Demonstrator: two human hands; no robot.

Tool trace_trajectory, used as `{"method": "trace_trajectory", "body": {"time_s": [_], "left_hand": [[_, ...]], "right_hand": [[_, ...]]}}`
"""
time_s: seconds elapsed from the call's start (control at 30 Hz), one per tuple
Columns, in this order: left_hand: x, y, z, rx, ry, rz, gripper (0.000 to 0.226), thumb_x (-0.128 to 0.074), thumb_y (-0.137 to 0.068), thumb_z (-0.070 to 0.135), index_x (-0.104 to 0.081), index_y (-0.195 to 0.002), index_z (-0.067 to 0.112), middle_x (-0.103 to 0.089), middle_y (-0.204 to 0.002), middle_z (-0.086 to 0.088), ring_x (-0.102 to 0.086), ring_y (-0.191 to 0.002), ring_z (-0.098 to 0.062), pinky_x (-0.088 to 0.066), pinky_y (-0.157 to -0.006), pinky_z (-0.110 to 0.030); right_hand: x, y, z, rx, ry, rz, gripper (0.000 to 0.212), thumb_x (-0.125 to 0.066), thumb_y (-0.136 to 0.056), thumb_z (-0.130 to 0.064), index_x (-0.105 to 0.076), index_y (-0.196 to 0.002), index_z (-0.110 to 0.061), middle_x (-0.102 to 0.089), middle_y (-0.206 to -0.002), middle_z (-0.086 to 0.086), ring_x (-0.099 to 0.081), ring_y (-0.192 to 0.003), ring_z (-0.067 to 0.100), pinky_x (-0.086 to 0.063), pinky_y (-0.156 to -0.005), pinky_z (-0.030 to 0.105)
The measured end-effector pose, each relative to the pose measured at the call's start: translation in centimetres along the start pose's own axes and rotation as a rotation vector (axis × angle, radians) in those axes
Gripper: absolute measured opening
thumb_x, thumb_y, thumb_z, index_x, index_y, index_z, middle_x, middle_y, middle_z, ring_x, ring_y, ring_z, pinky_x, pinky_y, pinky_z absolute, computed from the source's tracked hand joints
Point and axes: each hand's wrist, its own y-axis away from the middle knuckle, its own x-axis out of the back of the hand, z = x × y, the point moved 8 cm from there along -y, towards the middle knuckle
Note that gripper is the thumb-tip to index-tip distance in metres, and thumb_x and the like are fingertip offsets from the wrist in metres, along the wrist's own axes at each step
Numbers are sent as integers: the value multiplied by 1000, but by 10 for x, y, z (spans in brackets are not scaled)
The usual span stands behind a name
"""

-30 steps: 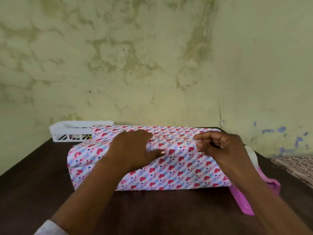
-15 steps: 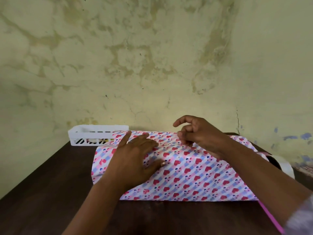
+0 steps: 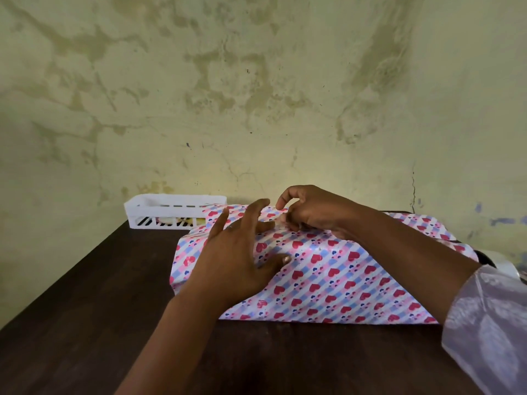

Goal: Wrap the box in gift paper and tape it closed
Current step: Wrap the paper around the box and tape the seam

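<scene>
1. The box (image 3: pixel 328 277), covered in heart-print gift paper, lies on the dark bench (image 3: pixel 85 323).
2. The left hand (image 3: pixel 236 258) rests on it, fingers spread flat.
3. The right hand (image 3: pixel 310 212) has its fingers curled at the paper's top seam; whether it pinches anything cannot be told.
4. A white basket (image 3: pixel 174 209) stands behind.

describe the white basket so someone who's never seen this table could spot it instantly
Start at the dark wooden table against the stained wall. At its far left corner, behind the box in heart-print gift paper, sits the white plastic basket. It is the only plain white, slotted-sided, open-topped thing there; its contents are too hidden to name.
</scene>
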Motion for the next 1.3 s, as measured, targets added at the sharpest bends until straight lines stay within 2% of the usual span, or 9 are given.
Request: {"method": "trace_trajectory", "body": {"time_s": [0.47, 0.57, 0.73, 0.8, 0.93, 1.03, 1.1, 1.2, 1.3], "left_hand": [[4, 3, 1, 52, 58, 62, 92, -57, -78, 61, -3, -147, 31, -41, -143, 16, -29, -139, -11, 10, -113, -26], [4, 3, 1, 42, 60, 64, 92, -57, -78, 61, -4, -146, 31, -40, -144, 16, -30, -139, -11, 10, -112, -26], [3, 1, 1, 50, 71, 21, 92, -58, -78, 60, -3, -146, 31, -41, -143, 17, -30, -138, -9, 7, -116, -31], [2, 1, 1, 48, 60, 3, 92, -57, -78, 60, -2, -146, 31, -41, -143, 18, -29, -139, -9, 6, -117, -33], [2, 1, 0, 34, 48, 5, 92, -56, -79, 61, -2, -146, 31, -42, -143, 16, -29, -139, -11, 7, -117, -32], [2, 1, -2, 29, 36, -1, 91, -55, -79, 62, -3, -146, 31, -41, -144, 16, -28, -140, -11, 8, -116, -33], [0, 2, -1, 16, 12, -20, 88, -49, -79, 68, -7, -146, 32, -40, -144, 17, -30, -139, -10, 8, -116, -34], [-1, 3, 1, -21, -94, -36, 79, -33, -77, 74, -21, -145, 36, -33, -149, 16, -26, -140, -8, 12, -113, -33], [-2, 7, 6, -68, -163, -21, 79, -20, -75, 76, -34, -142, 35, -33, -150, 14, -22, -141, -6, 12, -114, -36]], "right_hand": [[1, -1, -6, 5, 129, 68, 25, -72, -80, -12, -60, -103, -14, -60, -76, 2, -51, -54, 9, -41, -48, 16], [1, -6, -7, -55, 285, 31, 32, -73, -80, -25, -59, -103, -7, -60, -77, 5, -52, -62, 15, -42, -58, 24], [18, -6, 4, -223, 534, -120, 40, -71, -79, -40, -57, -74, -4, -52, -57, 3, -43, -48, 14, -36, -48, 24], [29, -1, 7, -258, 535, -111, 40, -72, -79, -38, -57, -82, -2, -52, -58, 3, -41, -49, 14, -33, -47, 23], [20, -2, 4, -178, 623, -32, 57, -65, -74, -60, -53, -84, -5, -57, -76, 1, -50, -64, 14, -37, -54, 24], [18, 2, 3, -133, 608, 47, 64, -67, -78, -54, -53, -117, -6, -59, -112, 6, -55, -93, 20, -44, -77, 29], [27, 15, 3, -92, 574, 112, 62, -69, -79, -45, -49, -126, -11, -55, -124, 6, -52, -98, 18, -40, -79, 26], [48, 55, 9, 103, 386, 344, 37, -71, -79, -37, -56, -110, -22, -63, -96, -3, -54, -77, 7, -39, -65, 20], [65, 124, 20, 376, 177, 679, 6, -67, -84, -24, -62, -84, -20, -61, -71, -9, -55, -68, 5, -37, -58, 9]]}}
